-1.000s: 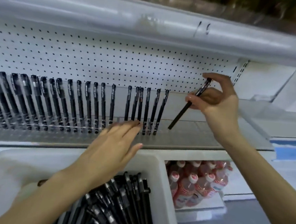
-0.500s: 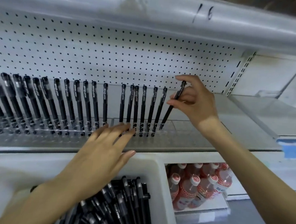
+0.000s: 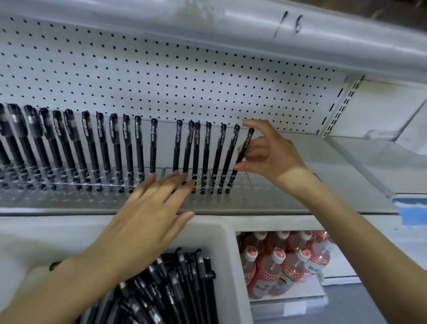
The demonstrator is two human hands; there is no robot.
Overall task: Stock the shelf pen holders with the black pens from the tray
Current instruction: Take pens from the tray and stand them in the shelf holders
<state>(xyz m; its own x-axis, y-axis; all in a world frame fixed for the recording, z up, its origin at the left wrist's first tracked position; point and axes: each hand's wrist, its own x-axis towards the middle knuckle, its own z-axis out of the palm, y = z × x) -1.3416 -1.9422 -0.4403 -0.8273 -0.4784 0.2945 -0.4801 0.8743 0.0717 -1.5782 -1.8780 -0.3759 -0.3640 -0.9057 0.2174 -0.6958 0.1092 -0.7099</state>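
A long row of black pens [image 3: 122, 148] stands upright in clear pen holders [image 3: 99, 184] on the shelf. My right hand [image 3: 271, 155] pinches the rightmost black pen [image 3: 242, 156], whose tip sits in a slot at the row's right end. My left hand [image 3: 150, 215] is spread flat with straight fingers, its fingertips touching the holder's front below the middle pens. A white tray [image 3: 223, 258] below the shelf holds several loose black pens [image 3: 172, 298].
White pegboard [image 3: 162, 82] backs the shelf, under an upper shelf edge [image 3: 217, 20]. Bare shelf surface [image 3: 332, 175] lies right of the pens. Bottles with red labels [image 3: 283, 263] stand on the lower shelf, right of the tray.
My right hand carried the pen leftward and down from a slanted hold into the slot at the row's right end. My left hand stayed at the holder front.
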